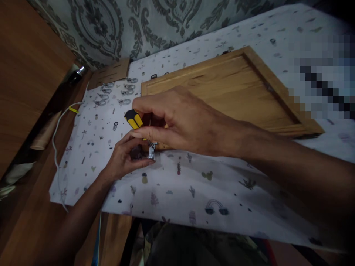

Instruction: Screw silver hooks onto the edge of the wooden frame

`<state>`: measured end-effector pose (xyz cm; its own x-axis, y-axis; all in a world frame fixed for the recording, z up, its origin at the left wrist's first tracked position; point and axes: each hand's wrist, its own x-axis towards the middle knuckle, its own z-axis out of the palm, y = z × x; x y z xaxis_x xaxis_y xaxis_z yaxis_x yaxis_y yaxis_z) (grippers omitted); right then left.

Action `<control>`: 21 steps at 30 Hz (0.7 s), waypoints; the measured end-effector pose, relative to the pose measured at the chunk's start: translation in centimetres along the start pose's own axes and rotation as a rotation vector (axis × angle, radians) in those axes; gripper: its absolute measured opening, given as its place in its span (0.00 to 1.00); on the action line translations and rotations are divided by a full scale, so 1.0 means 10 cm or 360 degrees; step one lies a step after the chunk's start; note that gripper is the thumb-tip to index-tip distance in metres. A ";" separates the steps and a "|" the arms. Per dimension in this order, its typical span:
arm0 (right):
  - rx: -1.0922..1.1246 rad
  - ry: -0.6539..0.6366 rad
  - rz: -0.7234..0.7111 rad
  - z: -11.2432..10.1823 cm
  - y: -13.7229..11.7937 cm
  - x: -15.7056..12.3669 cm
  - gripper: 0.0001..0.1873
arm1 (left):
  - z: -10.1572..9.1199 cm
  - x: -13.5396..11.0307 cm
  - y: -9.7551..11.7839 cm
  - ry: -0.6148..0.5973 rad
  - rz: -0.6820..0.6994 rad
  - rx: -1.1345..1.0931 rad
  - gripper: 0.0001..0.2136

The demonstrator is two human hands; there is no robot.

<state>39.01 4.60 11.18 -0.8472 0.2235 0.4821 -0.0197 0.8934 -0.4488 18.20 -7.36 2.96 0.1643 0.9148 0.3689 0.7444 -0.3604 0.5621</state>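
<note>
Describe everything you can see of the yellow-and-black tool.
The tool shows mainly as a handle, black at the butt with yellow along its sides, apparently plastic. It slants, butt toward the picture's upper left, lower end toward the metal fitting above the table. The right hand holds it between thumb and fingers. Fingers cover its lower part, so the tip, and whether it touches the fitting, cannot be told.
</note>
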 end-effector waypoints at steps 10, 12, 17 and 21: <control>-0.0073 0.0123 -0.0003 0.07 -0.01 -0.02 0.16 | 0.01 -0.01 -0.02 -0.0005 -0.0025 -0.0031 0.18; -0.0029 0.0120 0.0010 0.07 -0.02 -0.02 0.17 | 0.01 -0.01 -0.02 -0.0006 -0.0014 -0.0011 0.18; 0.0112 0.0204 0.0136 0.04 -0.06 -0.01 0.18 | 0.00 0.00 -0.01 -0.0016 0.0035 0.0019 0.18; 0.0221 0.0310 0.0266 0.00 -0.09 0.02 0.19 | -0.01 0.01 0.02 -0.0053 0.0026 0.0015 0.17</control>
<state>38.85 3.84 11.66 -0.7270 0.4457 0.5223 0.0276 0.7791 -0.6263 18.32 -7.34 3.20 0.1979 0.9145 0.3528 0.7475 -0.3737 0.5492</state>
